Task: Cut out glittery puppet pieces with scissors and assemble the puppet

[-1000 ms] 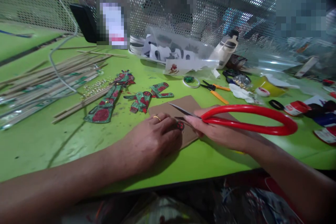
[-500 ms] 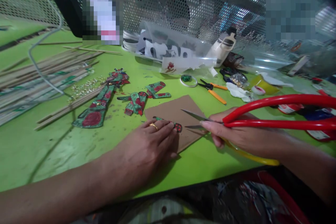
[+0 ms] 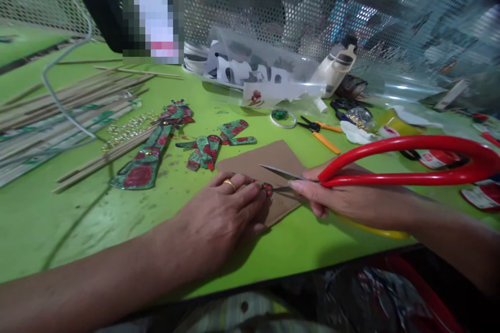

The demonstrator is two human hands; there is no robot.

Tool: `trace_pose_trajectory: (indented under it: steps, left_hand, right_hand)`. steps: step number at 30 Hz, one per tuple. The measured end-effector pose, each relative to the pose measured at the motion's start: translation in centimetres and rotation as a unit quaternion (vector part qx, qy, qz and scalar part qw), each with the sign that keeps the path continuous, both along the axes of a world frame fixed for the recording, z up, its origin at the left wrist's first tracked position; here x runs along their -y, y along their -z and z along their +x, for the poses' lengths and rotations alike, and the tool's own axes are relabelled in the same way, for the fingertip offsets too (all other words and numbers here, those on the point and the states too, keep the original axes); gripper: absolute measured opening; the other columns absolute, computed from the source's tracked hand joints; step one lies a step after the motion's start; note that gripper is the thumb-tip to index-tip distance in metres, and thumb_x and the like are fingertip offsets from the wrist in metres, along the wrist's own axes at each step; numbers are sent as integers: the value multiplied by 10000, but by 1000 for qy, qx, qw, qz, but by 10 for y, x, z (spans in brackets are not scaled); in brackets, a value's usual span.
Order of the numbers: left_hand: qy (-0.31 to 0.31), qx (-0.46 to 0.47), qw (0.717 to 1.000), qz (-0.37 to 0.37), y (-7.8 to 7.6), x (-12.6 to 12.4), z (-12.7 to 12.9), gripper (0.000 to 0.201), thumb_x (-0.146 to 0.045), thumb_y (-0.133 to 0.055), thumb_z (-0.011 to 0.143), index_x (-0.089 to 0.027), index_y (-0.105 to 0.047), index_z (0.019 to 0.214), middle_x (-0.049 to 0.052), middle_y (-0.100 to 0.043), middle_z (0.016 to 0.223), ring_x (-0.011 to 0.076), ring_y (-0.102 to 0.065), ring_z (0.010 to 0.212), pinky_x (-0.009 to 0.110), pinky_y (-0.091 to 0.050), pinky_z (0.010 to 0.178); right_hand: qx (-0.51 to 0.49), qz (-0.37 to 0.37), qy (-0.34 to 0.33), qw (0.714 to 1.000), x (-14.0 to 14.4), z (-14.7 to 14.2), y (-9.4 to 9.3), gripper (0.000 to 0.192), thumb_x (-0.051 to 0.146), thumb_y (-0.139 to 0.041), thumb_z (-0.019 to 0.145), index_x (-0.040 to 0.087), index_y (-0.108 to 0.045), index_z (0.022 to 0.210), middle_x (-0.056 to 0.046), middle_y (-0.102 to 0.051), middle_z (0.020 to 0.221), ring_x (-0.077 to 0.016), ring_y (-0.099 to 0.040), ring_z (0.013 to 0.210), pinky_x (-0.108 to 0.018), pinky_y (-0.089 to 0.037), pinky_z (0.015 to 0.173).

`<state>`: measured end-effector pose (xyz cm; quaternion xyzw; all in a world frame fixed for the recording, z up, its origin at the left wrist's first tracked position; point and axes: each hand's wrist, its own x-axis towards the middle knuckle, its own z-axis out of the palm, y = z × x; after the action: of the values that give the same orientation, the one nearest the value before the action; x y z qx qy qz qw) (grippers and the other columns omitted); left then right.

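The left hand [image 3: 219, 218] presses a small red-green cutout [image 3: 267, 188] flat on the cardboard [image 3: 269, 158] on the near worktop. The right hand [image 3: 344, 200] grips red scissors [image 3: 390, 161], blades slightly apart. Snip slowly, fingers clear.

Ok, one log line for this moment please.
left hand: pressing painted cutout on cardboard | right hand: holding red scissors, blades open at cutout

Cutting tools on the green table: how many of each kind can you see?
Big red-handled scissors, in the right hand: 1
Small orange-handled snips: 1
Total: 2
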<state>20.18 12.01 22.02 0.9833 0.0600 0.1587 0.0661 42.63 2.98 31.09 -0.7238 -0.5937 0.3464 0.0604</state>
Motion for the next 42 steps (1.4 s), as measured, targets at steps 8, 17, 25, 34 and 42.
trace_pose_trajectory:
  steps: [8, 17, 25, 34, 42]
  left_hand:
    - [-7, 2, 1000, -2, 1, 1, 0, 335, -347, -482, 1035, -147, -629, 1261, 96, -694, 1183, 287, -618, 1069, 479, -484, 930]
    - [-8, -7, 1000, -3, -1, 2, 1, 312, -326, -460, 1037, -156, -647, 1220, 87, -695, 1150, 285, -614, 1044, 480, -489, 927]
    - [-11, -5, 1000, -6, 0, 3, 2, 337, -325, -468, 1032, -140, -635, 1258, 94, -697, 1139, 290, -617, 1044, 493, -497, 938]
    - [-3, 17, 1000, 2, 0, 3, 0, 319, -278, -460, 1029, -140, -655, 1240, 125, -710, 1196, 300, -648, 1138, 519, -526, 989]
    - [23, 52, 994, 96, 3, 10, -3, 328, -217, -453, 1023, -45, -648, 1222, 211, -691, 1256, 315, -656, 1193, 475, -545, 1043]
  right_hand:
    - [-8, 6, -5, 1000, 0, 2, 2, 573, 662, -409, 981, 210, -564, 664, 6, -590, 614, -155, -574, 613, -269, -403, 558]
    - [-13, 19, 9, 1000, 1, -4, 0, 514, 603, -447, 983, 215, -548, 663, 16, -539, 579, -150, -551, 589, -262, -419, 560]
    - [-12, 17, -27, 999, -4, -4, -5, 477, 537, -464, 991, 209, -539, 652, 17, -536, 589, -136, -521, 576, -259, -385, 542]
    - [-6, -34, -103, 994, -24, -3, -21, 479, 465, -454, 995, 202, -541, 604, -9, -578, 584, -142, -524, 548, -279, -377, 535]
    - [-3, -26, -89, 996, -31, -12, -22, 500, 434, -490, 974, 214, -526, 527, -33, -622, 537, -156, -564, 510, -304, -418, 534]
